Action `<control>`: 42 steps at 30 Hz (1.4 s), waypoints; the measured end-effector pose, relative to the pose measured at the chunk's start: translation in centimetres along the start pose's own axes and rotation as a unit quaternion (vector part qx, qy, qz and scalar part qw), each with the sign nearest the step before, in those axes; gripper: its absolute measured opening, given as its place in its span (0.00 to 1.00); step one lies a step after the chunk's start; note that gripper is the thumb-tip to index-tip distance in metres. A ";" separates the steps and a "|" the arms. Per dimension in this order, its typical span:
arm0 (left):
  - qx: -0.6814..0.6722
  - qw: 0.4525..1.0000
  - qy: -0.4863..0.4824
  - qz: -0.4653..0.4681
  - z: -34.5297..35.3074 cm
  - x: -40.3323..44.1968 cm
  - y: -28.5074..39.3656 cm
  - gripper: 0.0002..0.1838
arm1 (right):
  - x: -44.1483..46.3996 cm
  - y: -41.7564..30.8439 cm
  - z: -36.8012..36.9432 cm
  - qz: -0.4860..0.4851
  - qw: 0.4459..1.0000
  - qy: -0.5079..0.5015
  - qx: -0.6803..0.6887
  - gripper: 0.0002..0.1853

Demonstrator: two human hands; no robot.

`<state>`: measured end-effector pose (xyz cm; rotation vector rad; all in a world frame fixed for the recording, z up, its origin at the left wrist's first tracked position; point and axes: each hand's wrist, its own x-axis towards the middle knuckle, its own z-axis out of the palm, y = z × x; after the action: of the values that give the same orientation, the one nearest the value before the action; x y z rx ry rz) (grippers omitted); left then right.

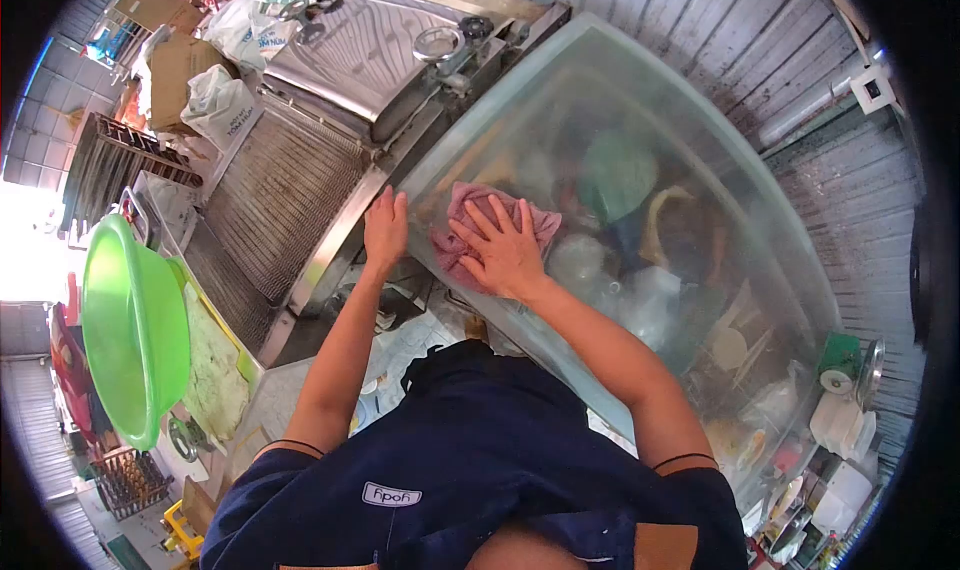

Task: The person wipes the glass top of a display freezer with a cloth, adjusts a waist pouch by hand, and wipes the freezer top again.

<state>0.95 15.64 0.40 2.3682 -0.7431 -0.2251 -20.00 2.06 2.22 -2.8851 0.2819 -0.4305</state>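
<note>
My right hand [505,254] lies flat with spread fingers on a crumpled pink cloth [465,215], pressing it against a large glass panel [590,80]. The panel has a greenish edge and looks smeared; blurred items, among them a green round shape [617,175], show through it. My left hand [385,232] is open, its fingers stretched out along the metal edge of a machine with a ribbed belt [285,190], near the glass corner. Whether its palm rests on the metal cannot be made out.
A bright green basin [135,330] stands on the left. Behind the ribbed belt is a shiny metal cover [365,55] with a handwheel [438,43]. White plastic bags [218,108] and a cardboard box [180,80] sit beyond. A green scale [838,363] stands at the right.
</note>
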 end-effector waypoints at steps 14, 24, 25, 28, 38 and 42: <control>-0.127 0.981 -0.084 -0.118 -3.1 3.8 -2.4 0.37 | 5.3 -2.4 3.8 -0.047 0.998 0.024 0.027 0.30; -0.106 0.978 -0.123 -0.129 -5.1 4.7 -0.4 0.43 | 8.8 -2.4 5.7 -0.210 0.977 0.023 0.035 0.25; -0.078 0.981 -0.128 -0.126 -5.4 4.8 -0.2 0.42 | 8.9 -2.3 6.0 -0.242 0.969 0.019 0.041 0.25; -0.057 0.983 -0.133 -0.116 -5.3 5.4 -0.5 0.41 | 9.0 -2.3 6.2 -0.234 0.969 0.036 0.064 0.24; -0.004 0.999 -0.017 -0.048 -3.6 3.5 -0.6 0.30 | 10.1 -1.1 5.0 -0.059 0.995 0.067 0.038 0.24; -0.073 0.988 -0.051 -0.125 -3.1 5.1 -2.4 0.32 | 9.1 -3.7 5.2 -0.029 0.997 0.071 0.011 0.25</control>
<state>7.33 15.94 1.50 2.3191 -0.4563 -0.4937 -9.28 4.57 0.65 -2.8518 0.2154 -0.6473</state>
